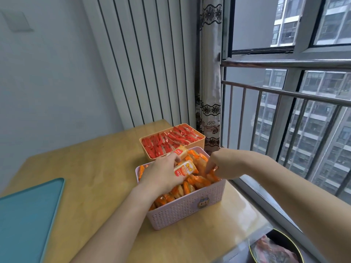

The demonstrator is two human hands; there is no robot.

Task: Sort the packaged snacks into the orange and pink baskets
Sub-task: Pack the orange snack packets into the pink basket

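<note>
Gripping a yellow packet [185, 169] in the left hand [163, 173], over the pink basket [190, 211] of orange packets [197, 180]. Dipping curled fingers of the right hand [221, 164] among them just beside; hold unclear. Beyond both hands, orange basket [199, 144] of red packets [171, 139] on the surface [95, 168].

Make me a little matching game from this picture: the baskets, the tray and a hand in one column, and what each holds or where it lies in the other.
1. orange basket
2. pink basket
3. blue-green tray
4. left hand

A. grips pale packets
B. lies on the left side of the table
C. filled with red packets
D. filled with orange packets

Pairs: 1-C, 2-D, 3-B, 4-A
</note>
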